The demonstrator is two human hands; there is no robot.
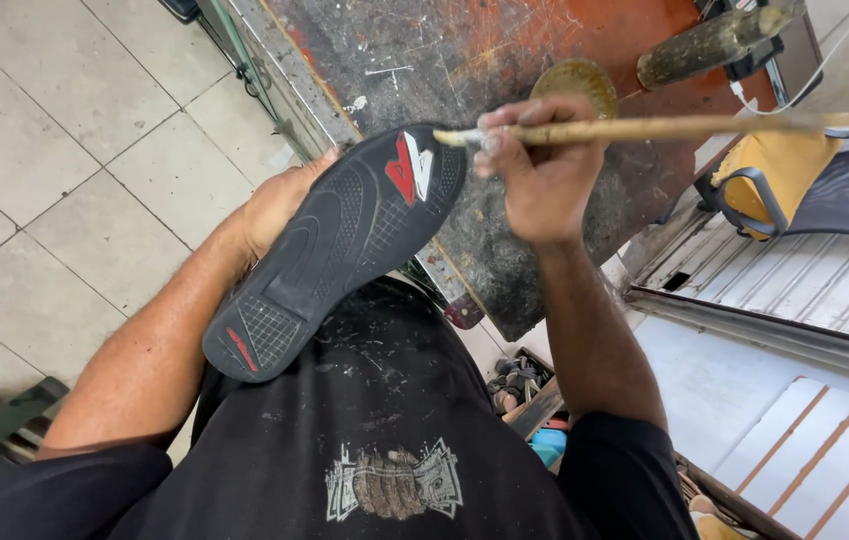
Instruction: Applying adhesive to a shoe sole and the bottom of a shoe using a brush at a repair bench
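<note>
While my left hand [280, 205] cups the shoe [340, 245] from behind, sole up and toe pointing far-right over the bench [505, 60], my right hand [540, 165] pinches a thin wooden brush [665, 128], its pale tip touching the toe edge. I judge I'm dabbing the seam there; next calls for a light, steady stroke along the rim. The sole is matte black rubber, grid-patterned, with red and white patches.

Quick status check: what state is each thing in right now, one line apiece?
Shoe: sole up, toe toward the workbench.
Left hand: gripping the shoe's side.
Right hand: closed on the brush.
Brush: level, tip at the sole's toe edge.
Round tin: on the workbench.
</note>
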